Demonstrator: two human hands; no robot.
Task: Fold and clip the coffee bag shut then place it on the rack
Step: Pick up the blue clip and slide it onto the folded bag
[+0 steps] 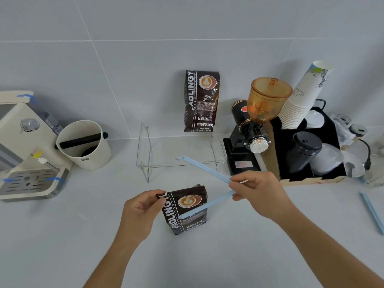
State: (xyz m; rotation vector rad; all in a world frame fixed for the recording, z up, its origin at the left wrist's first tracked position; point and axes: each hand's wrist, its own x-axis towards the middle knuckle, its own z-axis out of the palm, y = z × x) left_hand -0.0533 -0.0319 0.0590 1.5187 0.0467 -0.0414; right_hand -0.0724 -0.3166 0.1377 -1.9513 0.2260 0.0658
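A dark brown coffee bag (188, 210) stands upright on the white counter in front of me. My left hand (141, 210) pinches its folded top left corner. My right hand (259, 192) holds a long light blue sealing clip (207, 171) by its hinged end. The clip is spread open in a V; one arm points up to the left and the other lies across the front of the bag. A clear acrylic rack (178, 150) stands behind, against the wall. A second, identical coffee bag (200, 100) stands on the rack and leans on the wall.
A cream espresso machine (25, 146) and a cream knock box (85, 144) are at the left. At the right stand a black grinder with an amber hopper (261, 113), a black organiser box (307, 150) with stacked paper cups (301, 100), and another blue clip (372, 213).
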